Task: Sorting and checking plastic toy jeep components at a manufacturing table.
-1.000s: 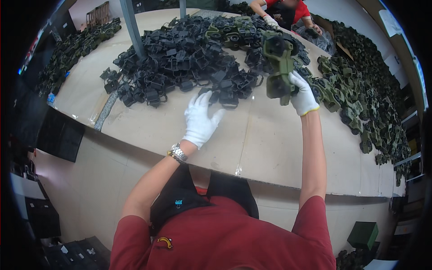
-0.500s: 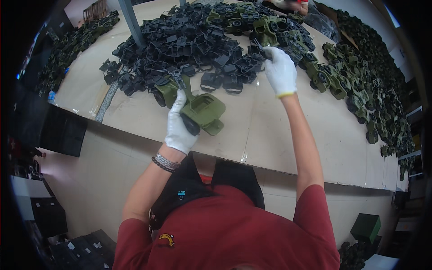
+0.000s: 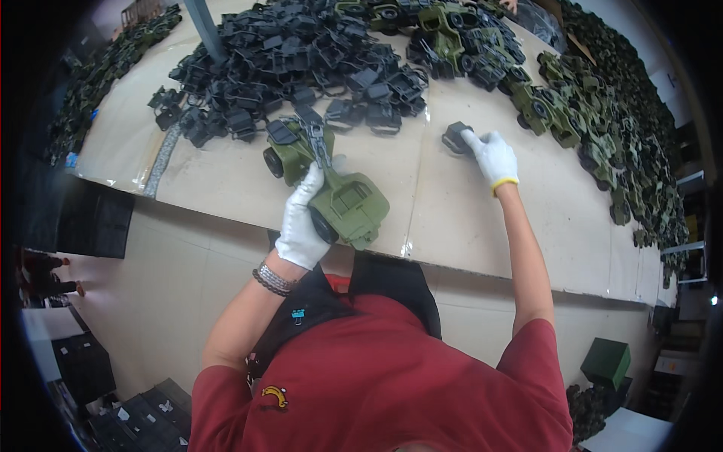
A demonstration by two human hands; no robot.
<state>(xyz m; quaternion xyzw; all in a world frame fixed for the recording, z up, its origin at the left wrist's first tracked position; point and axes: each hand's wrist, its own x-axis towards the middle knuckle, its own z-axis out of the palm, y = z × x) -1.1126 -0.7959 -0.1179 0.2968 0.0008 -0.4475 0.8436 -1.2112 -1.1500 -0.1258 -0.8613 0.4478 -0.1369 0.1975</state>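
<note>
1. Hand, left (image 3: pixel 301 218): gloved, wrapped around the middle of a green toy vehicle (image 3: pixel 352 205) near the table's (image 3: pixel 497 245) front edge. Risk: uneven hold could let the vehicle tip and drop over that edge.
2. Right hand (image 3: pixel 495 160): gloved, pinching a dark part (image 3: pixel 455 138) farther in from the front edge; contact with table unclear. Risk: shallow fingertip hold could let the part slip.
3. Dark pile (image 3: pixel 301 56), toward far edge: loose front pieces could scatter if bumped.
</note>
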